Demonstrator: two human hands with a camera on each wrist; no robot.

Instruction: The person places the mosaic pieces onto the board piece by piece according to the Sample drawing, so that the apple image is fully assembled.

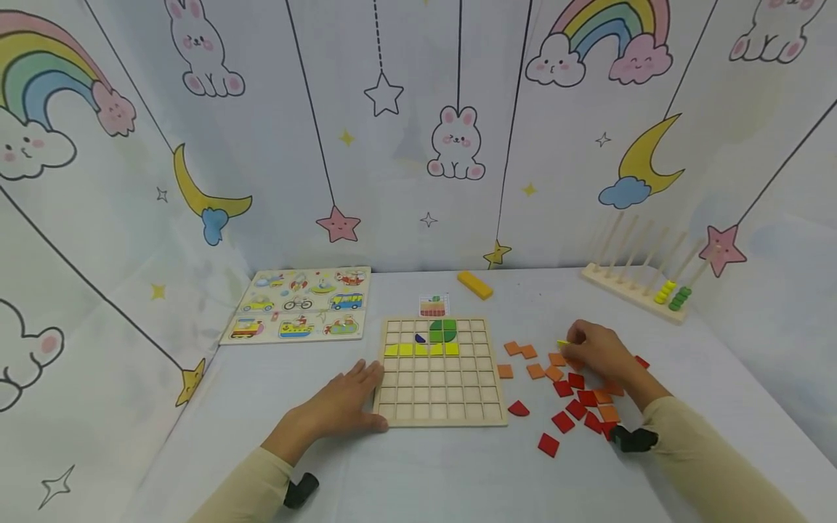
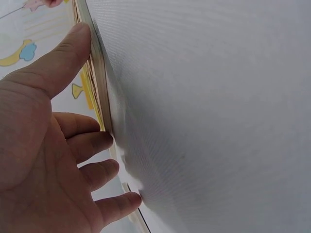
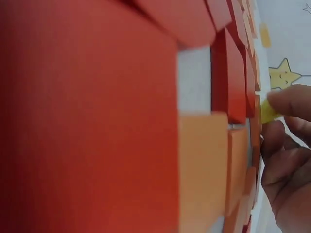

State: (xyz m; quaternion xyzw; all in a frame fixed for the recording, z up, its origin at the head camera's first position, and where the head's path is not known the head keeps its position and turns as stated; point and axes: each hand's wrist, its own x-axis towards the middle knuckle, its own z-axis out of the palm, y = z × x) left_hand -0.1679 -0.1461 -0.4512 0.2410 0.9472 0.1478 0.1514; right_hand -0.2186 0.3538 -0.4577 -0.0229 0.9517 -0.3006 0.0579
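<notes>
A wooden grid board (image 1: 431, 396) lies flat on the table with a row of yellow square tiles (image 1: 421, 350), green rounded tiles (image 1: 448, 331) and a small dark blue tile (image 1: 420, 338) in its cells. My left hand (image 1: 349, 401) rests at the board's left edge, fingers spread and thumb near the front corner; in the left wrist view the thumb touches the board's side (image 2: 99, 80). To the right of the board, my right hand (image 1: 598, 352) pinches a yellow tile (image 3: 268, 112) between thumb and finger, above scattered orange tiles (image 1: 554, 373) and red tiles (image 1: 576, 409).
A picture card (image 1: 434, 305) stands behind the board, a yellow block (image 1: 474, 285) beyond it. A vehicle puzzle board (image 1: 297, 305) lies at the back left. At the back right is a peg rack (image 1: 631, 292) with yellow and green beads. Printed cloth (image 1: 405, 196) hangs behind.
</notes>
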